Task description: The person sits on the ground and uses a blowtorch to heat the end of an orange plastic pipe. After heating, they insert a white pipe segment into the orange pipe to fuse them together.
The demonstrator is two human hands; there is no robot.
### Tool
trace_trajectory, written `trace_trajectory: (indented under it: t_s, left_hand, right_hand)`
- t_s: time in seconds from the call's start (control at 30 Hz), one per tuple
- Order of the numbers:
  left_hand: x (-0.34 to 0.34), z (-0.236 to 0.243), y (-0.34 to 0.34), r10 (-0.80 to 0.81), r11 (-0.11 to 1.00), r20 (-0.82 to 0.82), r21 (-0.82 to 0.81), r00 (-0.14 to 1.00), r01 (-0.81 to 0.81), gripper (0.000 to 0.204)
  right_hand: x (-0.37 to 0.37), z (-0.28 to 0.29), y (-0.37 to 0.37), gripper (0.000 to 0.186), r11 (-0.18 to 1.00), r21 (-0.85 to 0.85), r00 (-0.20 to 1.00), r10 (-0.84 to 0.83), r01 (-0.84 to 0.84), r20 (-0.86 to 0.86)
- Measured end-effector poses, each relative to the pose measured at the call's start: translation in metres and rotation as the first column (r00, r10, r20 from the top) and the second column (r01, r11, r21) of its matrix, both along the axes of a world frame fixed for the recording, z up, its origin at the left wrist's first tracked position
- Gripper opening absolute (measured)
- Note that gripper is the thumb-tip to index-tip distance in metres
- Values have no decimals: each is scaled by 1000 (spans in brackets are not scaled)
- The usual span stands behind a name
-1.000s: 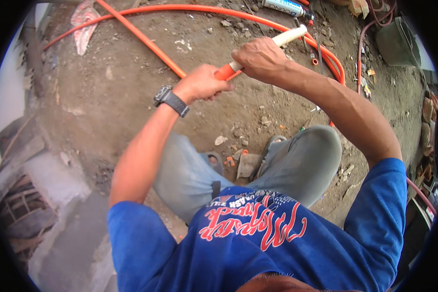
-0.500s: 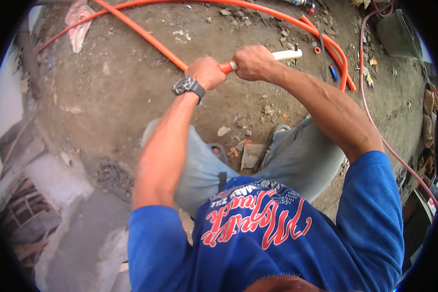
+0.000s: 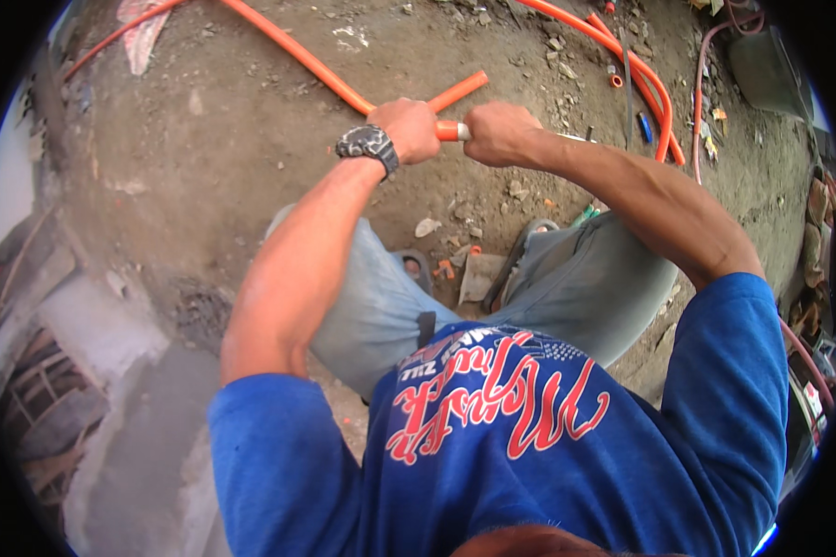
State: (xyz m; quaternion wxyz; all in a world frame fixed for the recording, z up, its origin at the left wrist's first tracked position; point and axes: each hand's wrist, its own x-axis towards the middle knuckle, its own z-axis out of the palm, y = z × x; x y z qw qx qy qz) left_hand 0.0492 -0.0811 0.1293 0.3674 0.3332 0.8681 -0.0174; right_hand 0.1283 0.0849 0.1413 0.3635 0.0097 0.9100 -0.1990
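My left hand (image 3: 407,130), with a dark watch on its wrist, is wrapped round an orange plastic pipe (image 3: 297,58) that runs in from the upper left. A short orange piece (image 3: 460,91) slants up and right from behind that hand; how it joins the pipe is hidden. Between my hands an orange pipe end (image 3: 448,131) meets the pale collar (image 3: 464,132) of a white rod-like tool. My right hand (image 3: 502,133) is closed around this tool and hides most of it.
Curved orange pipes (image 3: 655,84) lie on the dirt floor at upper right. Near them are a small orange ring (image 3: 616,81) and a blue object (image 3: 645,126). A pinkish hose (image 3: 699,102) runs down the right side, past a dark bucket (image 3: 769,70). Rubble and scraps lie about.
Both hands have shifted slightly right and down in view. The short orange piece now shows beyond my left hand. The white tool's far end, seen before, is mostly hidden now.
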Motion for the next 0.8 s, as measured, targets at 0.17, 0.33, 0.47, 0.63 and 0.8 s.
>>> trace_trajectory:
  t_s: [0.17, 0.33, 0.47, 0.63, 0.8]
  left_hand:
    - [1, -5, 2, 12, 999, -34, 43, 999, -11, 27]
    - [0, -5, 6, 164, 983, 112, 59, 980, -171, 27]
    - [-12, -9, -3, 355, 912, 428, 36, 831, -409, 27]
    - [-11, -4, -8, 487, 823, 654, -120, 579, -556, 29]
    - [1, -10, -12, 228, 962, 263, 89, 937, -259, 39]
  right_hand:
    - [-4, -5, 6, 22, 999, -29, 999, -24, 25, 38]
    - [-15, 1, 15, 19, 992, 55, 988, 121, -115, -99]
    - [-25, 3, 16, 16, 955, 178, 895, 286, -237, -342]
    - [-25, -1, 18, 15, 943, 187, 843, 331, -277, -424]
    - [-24, -5, 12, 17, 977, 21, 973, 214, -213, -89]
